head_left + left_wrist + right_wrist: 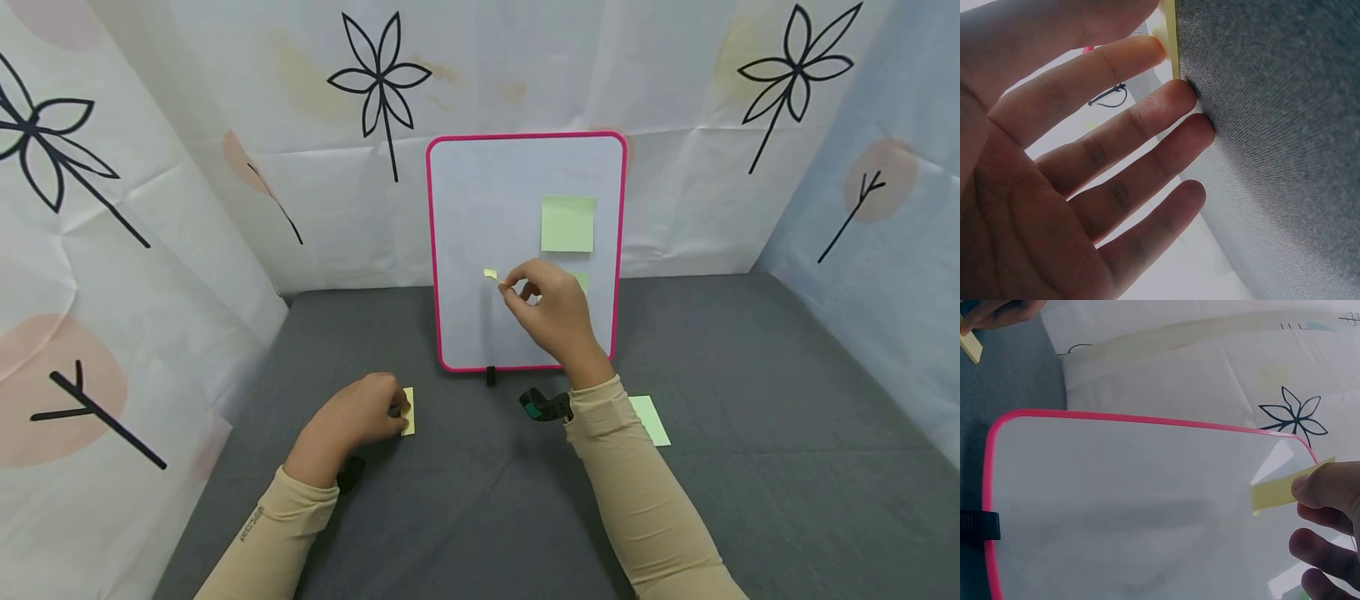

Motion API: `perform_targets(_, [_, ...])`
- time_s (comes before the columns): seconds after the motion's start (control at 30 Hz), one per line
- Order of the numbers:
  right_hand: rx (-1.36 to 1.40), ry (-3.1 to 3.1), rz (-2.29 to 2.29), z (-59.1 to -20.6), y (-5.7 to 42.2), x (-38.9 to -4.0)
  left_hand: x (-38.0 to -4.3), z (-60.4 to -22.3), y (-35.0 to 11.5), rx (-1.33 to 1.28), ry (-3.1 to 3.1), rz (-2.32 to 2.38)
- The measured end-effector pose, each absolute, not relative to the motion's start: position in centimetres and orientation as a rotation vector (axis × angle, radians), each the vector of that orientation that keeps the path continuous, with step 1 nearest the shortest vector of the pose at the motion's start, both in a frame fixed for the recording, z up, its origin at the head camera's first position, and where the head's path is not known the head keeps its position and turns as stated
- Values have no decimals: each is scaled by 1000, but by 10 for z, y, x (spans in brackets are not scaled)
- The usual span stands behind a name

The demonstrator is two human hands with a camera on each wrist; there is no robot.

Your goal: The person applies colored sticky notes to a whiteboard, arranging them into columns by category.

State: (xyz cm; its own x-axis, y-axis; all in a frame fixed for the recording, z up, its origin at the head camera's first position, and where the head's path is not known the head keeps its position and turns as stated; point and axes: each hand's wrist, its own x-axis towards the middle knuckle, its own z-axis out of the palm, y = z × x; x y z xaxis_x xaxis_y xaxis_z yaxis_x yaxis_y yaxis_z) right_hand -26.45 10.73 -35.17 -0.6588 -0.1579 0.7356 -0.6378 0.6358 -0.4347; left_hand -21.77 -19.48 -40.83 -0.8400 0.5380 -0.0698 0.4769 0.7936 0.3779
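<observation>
From where I stand, the upright white board with a rounded pink frame (pixel 456 225) backs close to the white fabric wall (pixel 495 92), its lower edge on the dark grey cloth-covered table (pixel 465 517). Its left half is bare white, leaving room around the small pale-yellow paper note (pixel 491 273), which the right hand (pixel 551 308) holds before the board, pinched between thumb and fingertip with the other fingers loosely bent; I can't tell whether the paper touches the surface. The note's far end points left, away from the pink side edge. Nearer the table's left edge, the left hand (pixel 356 412) grips the edge of a yellow sticky-note pad (pixel 408 414) on the cloth between thumb and forefinger, its remaining fingers spread apart. A wide stretch of grey cloth lies between the two forearms. On the board's right side sits a pale-green square note (pixel 567 223), with a second pale-green note (pixel 582 282) below it, partly covered by the right hand. The right forearm, in its tan sleeve (pixel 645 492), crosses in front of a light-green paper pad (pixel 651 420) on the table, hiding part of it. A black clip-like foot (pixel 491 377) juts from the board's bottom edge, just left of the black wristband (pixel 546 406) on the right wrist.
</observation>
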Motion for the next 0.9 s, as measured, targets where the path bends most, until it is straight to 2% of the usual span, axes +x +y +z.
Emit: perform_targets(0.9, [605, -2204, 800, -361, 105, -270, -219, -409, -193, 726, 2802, 518])
